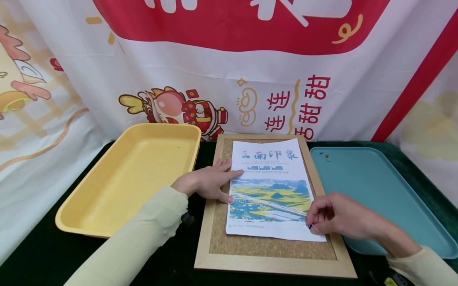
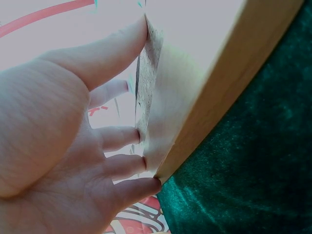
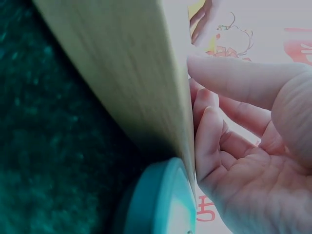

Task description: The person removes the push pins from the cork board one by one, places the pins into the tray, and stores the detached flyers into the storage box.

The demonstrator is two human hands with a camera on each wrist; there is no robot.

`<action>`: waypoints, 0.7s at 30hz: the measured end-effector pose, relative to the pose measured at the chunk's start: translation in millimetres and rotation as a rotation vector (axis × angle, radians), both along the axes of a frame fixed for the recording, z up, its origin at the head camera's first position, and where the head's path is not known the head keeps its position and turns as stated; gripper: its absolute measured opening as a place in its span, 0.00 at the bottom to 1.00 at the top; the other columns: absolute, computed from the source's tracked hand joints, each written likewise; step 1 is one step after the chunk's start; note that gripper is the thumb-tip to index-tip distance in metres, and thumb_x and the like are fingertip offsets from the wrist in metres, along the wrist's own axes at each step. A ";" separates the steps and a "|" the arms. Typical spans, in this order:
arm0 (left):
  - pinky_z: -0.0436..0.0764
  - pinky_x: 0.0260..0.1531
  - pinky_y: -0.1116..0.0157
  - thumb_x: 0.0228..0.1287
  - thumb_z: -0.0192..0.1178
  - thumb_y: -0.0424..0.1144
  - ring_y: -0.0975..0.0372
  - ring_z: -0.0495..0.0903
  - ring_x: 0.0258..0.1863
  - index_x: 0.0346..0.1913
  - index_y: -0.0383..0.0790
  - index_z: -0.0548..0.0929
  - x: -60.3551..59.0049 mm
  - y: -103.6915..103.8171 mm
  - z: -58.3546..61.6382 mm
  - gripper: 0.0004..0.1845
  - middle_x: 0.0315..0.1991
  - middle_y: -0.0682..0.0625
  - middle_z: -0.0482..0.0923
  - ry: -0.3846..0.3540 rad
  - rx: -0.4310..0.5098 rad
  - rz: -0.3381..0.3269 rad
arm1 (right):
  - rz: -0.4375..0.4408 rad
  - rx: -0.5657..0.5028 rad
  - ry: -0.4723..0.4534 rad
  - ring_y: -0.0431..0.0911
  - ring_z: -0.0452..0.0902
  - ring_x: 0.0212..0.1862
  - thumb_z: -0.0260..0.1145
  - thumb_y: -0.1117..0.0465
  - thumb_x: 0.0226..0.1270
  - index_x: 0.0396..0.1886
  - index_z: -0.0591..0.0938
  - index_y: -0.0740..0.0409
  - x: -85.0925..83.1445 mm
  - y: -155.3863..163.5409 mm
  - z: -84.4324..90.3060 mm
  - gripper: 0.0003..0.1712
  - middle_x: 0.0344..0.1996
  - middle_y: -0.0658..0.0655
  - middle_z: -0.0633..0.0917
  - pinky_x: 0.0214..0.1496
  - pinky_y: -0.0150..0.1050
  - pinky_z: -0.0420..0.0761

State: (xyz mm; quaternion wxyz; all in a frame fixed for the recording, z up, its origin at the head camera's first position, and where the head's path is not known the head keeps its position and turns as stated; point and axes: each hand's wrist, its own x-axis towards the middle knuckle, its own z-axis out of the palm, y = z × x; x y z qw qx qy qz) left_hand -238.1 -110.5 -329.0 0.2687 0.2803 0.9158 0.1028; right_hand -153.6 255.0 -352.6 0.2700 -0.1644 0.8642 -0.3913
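Note:
A printed sheet of paper (image 1: 270, 190) with a landscape picture and blue lettering lies on a wood-framed cork board (image 1: 275, 254). My left hand (image 1: 211, 180) rests with spread fingers on the sheet's left edge and the board. In the left wrist view, the left hand's (image 2: 63, 131) fingertips touch the board's frame (image 2: 195, 92) and cork. Near the sheet's lower right corner, my right hand (image 1: 340, 216) pinches a small blue push pin (image 1: 310, 227), mostly covered by the fingers. The right wrist view shows that hand's (image 3: 243, 141) curled fingers, but the pin is hidden there.
A yellow tray (image 1: 118, 178) stands left of the board. To the right lies a blue-green tray (image 1: 379, 186) with several tiny red and green pieces (image 1: 327, 157) near its far left corner. Dark green cloth (image 1: 200, 155) covers the table, and a printed banner (image 1: 214, 63) hangs behind.

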 end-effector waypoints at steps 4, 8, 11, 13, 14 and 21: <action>0.42 0.85 0.41 0.74 0.65 0.57 0.44 0.26 0.87 0.87 0.61 0.51 0.0 0.4 -0.4 0.47 0.89 0.44 0.27 0.001 0.002 0.000 | 0.002 0.005 0.005 0.46 0.77 0.34 0.78 0.61 0.66 0.40 0.88 0.54 0.9 0.0 -0.6 0.06 0.31 0.54 0.81 0.33 0.33 0.74; 0.41 0.85 0.41 0.74 0.65 0.57 0.44 0.25 0.87 0.87 0.62 0.50 0.0 0.7 -0.7 0.47 0.89 0.44 0.27 0.002 -0.004 0.003 | 0.006 0.012 0.015 0.46 0.76 0.34 0.77 0.60 0.68 0.39 0.88 0.54 1.5 -0.7 -0.7 0.06 0.31 0.53 0.81 0.34 0.33 0.73; 0.42 0.85 0.41 0.74 0.66 0.57 0.44 0.26 0.88 0.87 0.61 0.51 0.0 0.3 -1.3 0.47 0.89 0.44 0.27 0.005 0.002 0.004 | 0.010 0.020 0.022 0.46 0.76 0.34 0.76 0.60 0.69 0.39 0.87 0.54 2.0 -1.5 -0.2 0.05 0.31 0.53 0.80 0.34 0.33 0.73; 0.42 0.85 0.40 0.74 0.65 0.57 0.44 0.26 0.88 0.87 0.61 0.51 -0.2 0.1 -1.4 0.47 0.89 0.44 0.27 0.004 0.003 0.005 | 0.009 0.031 0.024 0.46 0.76 0.35 0.75 0.60 0.69 0.39 0.87 0.54 2.3 -2.0 0.1 0.04 0.31 0.53 0.80 0.34 0.34 0.73; 0.42 0.85 0.40 0.74 0.65 0.57 0.44 0.26 0.88 0.87 0.61 0.51 -0.3 0.1 -1.5 0.47 0.89 0.44 0.27 0.003 0.003 0.005 | 0.008 0.038 0.024 0.47 0.76 0.37 0.75 0.61 0.70 0.39 0.87 0.54 2.5 -2.3 0.3 0.04 0.31 0.53 0.81 0.35 0.34 0.73; 0.42 0.85 0.40 0.74 0.65 0.56 0.44 0.26 0.88 0.87 0.62 0.51 0.7 0.7 -0.7 0.47 0.89 0.44 0.28 -0.004 0.008 0.008 | 0.045 -0.007 -0.008 0.47 0.77 0.41 0.72 0.62 0.72 0.38 0.85 0.56 3.4 -0.2 0.1 0.03 0.33 0.54 0.81 0.38 0.34 0.72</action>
